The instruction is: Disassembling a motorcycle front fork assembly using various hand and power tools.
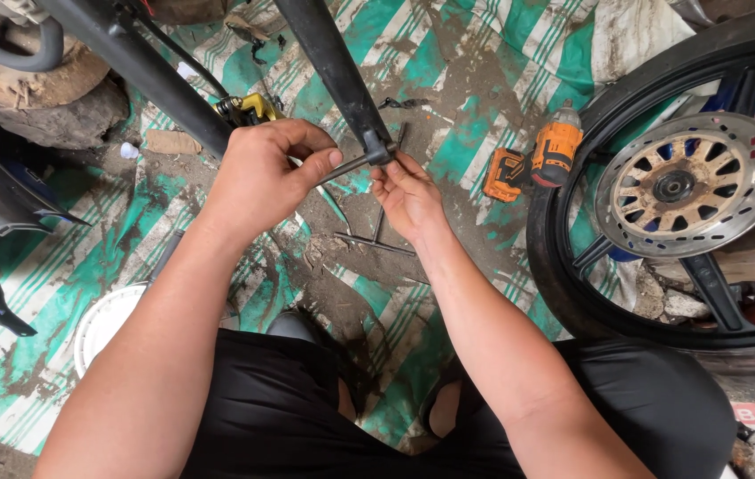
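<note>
Both hands grip a thin metal rod (351, 165) at the fork leg's (333, 66) lower end: left hand (262, 173) clenched around it, right hand (406, 191) pinching. An orange drill (537, 160) lies near on the striped tarp (448, 115), with a wheel (679, 186) beyond it.

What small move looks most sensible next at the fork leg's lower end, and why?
Probably slide the thin rod further through the fork end: the left hand pinches it beside the hole, while the right hand steadies the far side.
</note>
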